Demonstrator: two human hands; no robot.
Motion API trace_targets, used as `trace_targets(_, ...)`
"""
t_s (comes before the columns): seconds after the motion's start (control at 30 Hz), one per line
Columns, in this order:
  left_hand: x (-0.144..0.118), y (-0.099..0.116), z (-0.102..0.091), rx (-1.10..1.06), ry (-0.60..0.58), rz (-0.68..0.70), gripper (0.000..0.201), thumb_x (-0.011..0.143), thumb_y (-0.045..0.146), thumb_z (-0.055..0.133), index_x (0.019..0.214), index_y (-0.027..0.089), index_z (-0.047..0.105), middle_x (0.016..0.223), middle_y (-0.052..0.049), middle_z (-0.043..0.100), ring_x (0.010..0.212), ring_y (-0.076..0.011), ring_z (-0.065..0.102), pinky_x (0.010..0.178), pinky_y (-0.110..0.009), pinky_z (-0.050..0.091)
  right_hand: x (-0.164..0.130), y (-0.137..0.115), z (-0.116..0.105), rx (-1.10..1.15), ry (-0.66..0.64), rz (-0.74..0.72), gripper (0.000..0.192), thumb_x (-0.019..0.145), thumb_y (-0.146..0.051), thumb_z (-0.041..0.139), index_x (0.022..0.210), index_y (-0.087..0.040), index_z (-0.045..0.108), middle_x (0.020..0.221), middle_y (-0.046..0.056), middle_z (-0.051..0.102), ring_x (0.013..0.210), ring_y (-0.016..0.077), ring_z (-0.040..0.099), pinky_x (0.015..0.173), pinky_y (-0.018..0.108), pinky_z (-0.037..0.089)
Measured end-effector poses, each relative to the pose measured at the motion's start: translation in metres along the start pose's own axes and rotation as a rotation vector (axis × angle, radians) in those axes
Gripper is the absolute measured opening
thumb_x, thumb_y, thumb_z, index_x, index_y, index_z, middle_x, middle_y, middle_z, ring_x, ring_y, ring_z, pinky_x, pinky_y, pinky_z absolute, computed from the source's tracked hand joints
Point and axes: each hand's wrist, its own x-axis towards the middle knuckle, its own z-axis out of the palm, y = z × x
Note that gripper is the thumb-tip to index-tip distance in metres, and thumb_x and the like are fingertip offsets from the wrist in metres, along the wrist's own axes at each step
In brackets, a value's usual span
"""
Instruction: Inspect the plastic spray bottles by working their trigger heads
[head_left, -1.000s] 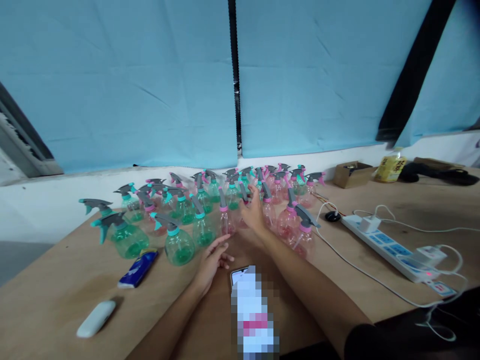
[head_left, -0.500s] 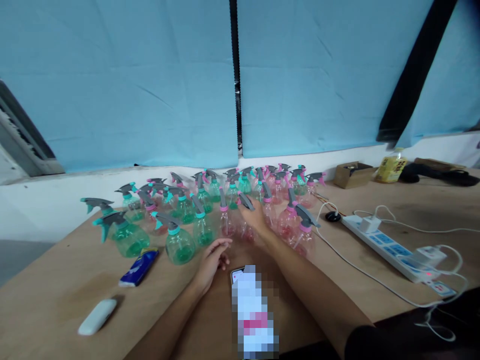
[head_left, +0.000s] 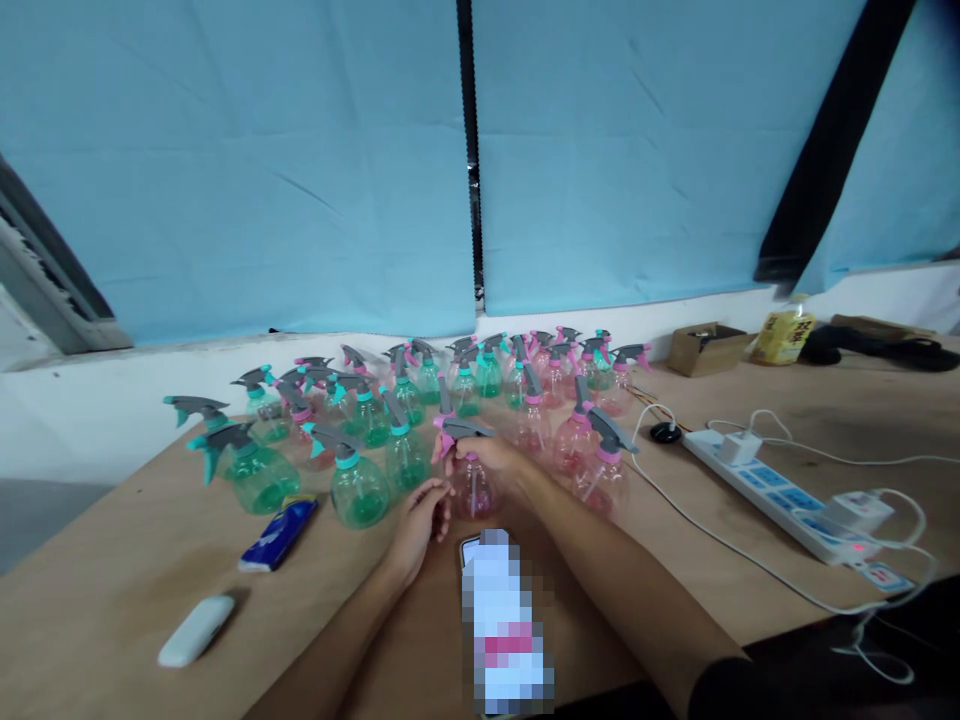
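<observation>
Pink see-through spray bottle with a grey trigger head (head_left: 469, 470) stands on the brown wooden table (head_left: 135, 560) at the near edge of a crowd of like bottles, just beyond the person's two hands. The right hand (head_left: 504, 462) is wrapped round its neck and shoulder from the right, fingers curled and closed on it below the trigger. The left hand (head_left: 420, 520) lies on the table just to the left, fingers loosely together, their tips touching or nearly touching the bottle's lower side; which of the two cannot be told.

Behind and to both sides, the cluster of green spray bottles (head_left: 360, 480) to the left and pink spray bottles (head_left: 592, 450) to the right hems the held one in closely, their trigger heads pointing various ways. A pixelated phone-like slab (head_left: 510, 630) lies near, between the forearms. Farther left on the table lie a blue packet (head_left: 279, 535) and a white oblong case (head_left: 195, 630). To the right runs a white power strip (head_left: 780, 495) with plugs and white cables, and at the far right stand a small cardboard box (head_left: 705, 348) and a yellow bottle (head_left: 780, 332). Blue cloth (head_left: 300, 160) hangs behind the table.
</observation>
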Motion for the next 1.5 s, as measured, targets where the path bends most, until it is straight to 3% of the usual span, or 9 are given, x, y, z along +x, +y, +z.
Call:
trace_targets(0.17,0.000,0.001,0.000,-0.054,0.036,-0.001,0.026,0.077,0.043,0.065,0.077,0.019,0.056,0.053,0.008,0.047,0.040,-0.0065,0.040,0.037,-0.016,0.027,-0.002,-0.006,0.012,0.070,0.037,0.040,0.016,0.062,-0.023,0.051,0.071,-0.017,0.064,0.064,0.002,0.064,0.058,0.0171,0.060,0.054,0.027,0.050)
trace_targets(0.47,0.000,0.001,0.001,-0.051,0.015,0.000,0.025,0.079,0.043,0.063,0.077,0.019,0.055,0.052,0.008,0.047,0.039,-0.0060,0.039,0.037,-0.015,0.026,-0.003,0.001,0.005,0.018,0.039,0.019,0.023,0.060,-0.022,0.050,0.076,-0.017,0.066,0.066,0.001,0.065,0.062,0.0170,0.062,0.054,0.025,0.047)
trace_targets(1.0,0.001,-0.002,-0.001,-0.001,-0.010,-0.007,0.022,0.081,0.041,0.059,0.076,0.020,0.053,0.053,0.007,0.049,0.038,-0.0057,0.040,0.036,-0.015,0.025,-0.003,0.006,0.002,0.031,0.012,0.008,0.018,0.059,-0.020,0.051,0.072,-0.018,0.064,0.069,0.002,0.068,0.062,0.0172,0.062,0.057,0.026,0.048)
trace_targets(1.23,0.003,-0.006,-0.002,0.004,-0.015,-0.019,0.023,0.081,0.042,0.058,0.077,0.020,0.053,0.053,0.007,0.051,0.038,-0.0063,0.041,0.036,-0.016,0.025,-0.001,0.007,0.003,0.000,0.025,-0.039,0.014,0.059,-0.017,0.050,0.066,-0.017,0.061,0.065,0.000,0.062,0.057,0.0145,0.059,0.056,0.025,0.044)
trace_targets(1.5,0.001,-0.003,0.000,0.007,-0.016,-0.020,0.025,0.079,0.043,0.059,0.076,0.020,0.052,0.052,0.008,0.050,0.037,-0.0062,0.040,0.036,-0.016,0.025,-0.002,0.001,0.001,-0.047,-0.011,-0.055,0.021,0.060,-0.017,0.048,0.074,-0.017,0.063,0.071,0.000,0.064,0.057,0.0122,0.056,0.056,0.023,0.040)
